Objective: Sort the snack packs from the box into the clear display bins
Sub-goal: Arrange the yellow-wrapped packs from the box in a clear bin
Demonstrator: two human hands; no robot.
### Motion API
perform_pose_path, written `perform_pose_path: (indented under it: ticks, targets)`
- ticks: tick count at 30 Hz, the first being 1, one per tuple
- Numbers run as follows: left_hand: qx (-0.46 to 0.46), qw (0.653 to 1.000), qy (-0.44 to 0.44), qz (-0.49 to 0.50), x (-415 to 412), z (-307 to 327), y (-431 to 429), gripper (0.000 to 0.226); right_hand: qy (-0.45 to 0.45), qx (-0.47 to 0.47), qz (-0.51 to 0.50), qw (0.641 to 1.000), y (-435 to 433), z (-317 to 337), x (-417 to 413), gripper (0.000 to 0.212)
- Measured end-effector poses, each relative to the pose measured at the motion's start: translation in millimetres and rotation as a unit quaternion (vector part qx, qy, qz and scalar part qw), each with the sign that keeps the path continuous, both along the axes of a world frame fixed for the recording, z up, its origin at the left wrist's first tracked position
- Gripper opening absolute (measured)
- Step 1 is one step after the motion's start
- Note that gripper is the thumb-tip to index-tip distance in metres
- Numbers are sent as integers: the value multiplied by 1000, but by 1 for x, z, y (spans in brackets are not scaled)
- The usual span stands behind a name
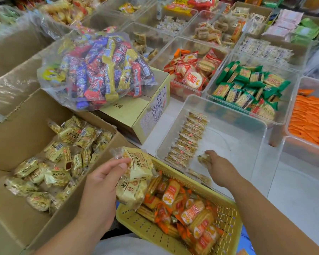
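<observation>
The pack [203, 159] pinched in the right hand [218, 167] is best stood flush against the row [188, 138] just beyond it, spares [136, 172] being gripped in the left hand [101, 181].

clear bin [228, 137]: right half bare | left: pack row [189, 138]

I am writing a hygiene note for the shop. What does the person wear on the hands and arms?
The left hand and the right hand are bare: no gloves, rings, watch or bracelet are visible. No sleeve shows anywhere up to the picture's edge.
</observation>
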State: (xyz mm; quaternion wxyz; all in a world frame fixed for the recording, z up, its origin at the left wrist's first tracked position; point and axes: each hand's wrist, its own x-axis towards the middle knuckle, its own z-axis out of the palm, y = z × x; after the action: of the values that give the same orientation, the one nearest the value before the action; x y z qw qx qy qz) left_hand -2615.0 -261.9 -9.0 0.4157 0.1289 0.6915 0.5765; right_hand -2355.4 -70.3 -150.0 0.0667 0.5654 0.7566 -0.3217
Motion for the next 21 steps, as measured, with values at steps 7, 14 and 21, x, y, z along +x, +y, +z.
perform_pose_path:
  ticks: [7, 14, 21]
  targets:
    - [-5, 1000, -4, -9, 0, 2, -4, 23, -41, -101, 108, 988, 2, -8, -10, 44]
    - [-9, 999, -40, -17, 1, 2, -5, 22, -58, -185, 128, 973, -1, -5, -16, 64]
    - [4, 993, -116, -28, -5, 11, -2, 30, -22, -15, 76, 997, -16, 46, -25, 65]
